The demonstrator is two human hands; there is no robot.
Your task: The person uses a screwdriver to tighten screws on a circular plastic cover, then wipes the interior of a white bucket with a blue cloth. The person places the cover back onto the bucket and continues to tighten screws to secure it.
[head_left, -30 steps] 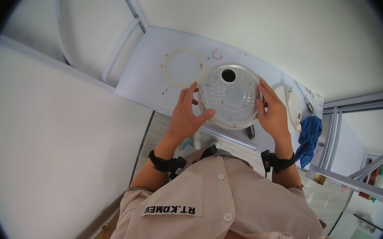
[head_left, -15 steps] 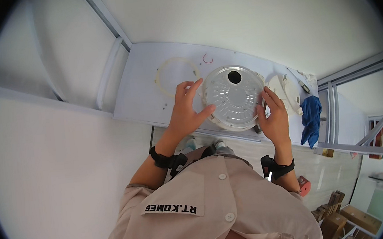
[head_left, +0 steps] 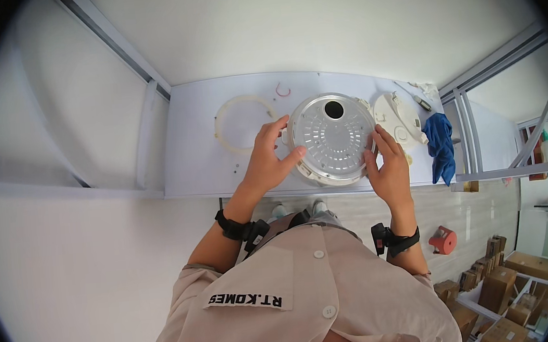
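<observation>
A round appliance lid with a silvery, embossed metal plate lies on the white table in front of me. It has a dark round hole near its far edge and a pale rim with small tabs. My left hand is at the lid's left side, its fingertips and thumb on the rim. On the opposite side my right hand holds the rim with bent fingers and thumb. The lid sits between both hands; its underside is hidden.
A cream ring lies to the left on the table, near a small red-pink curved wire. Right of the lid are a white plastic cover, a screwdriver and a blue cloth. A red stool and cardboard boxes stand on the floor.
My view has tilted and shifted, showing more of the floor and boxes at the right. Both hands have come in slightly closer against the lid's rim.
</observation>
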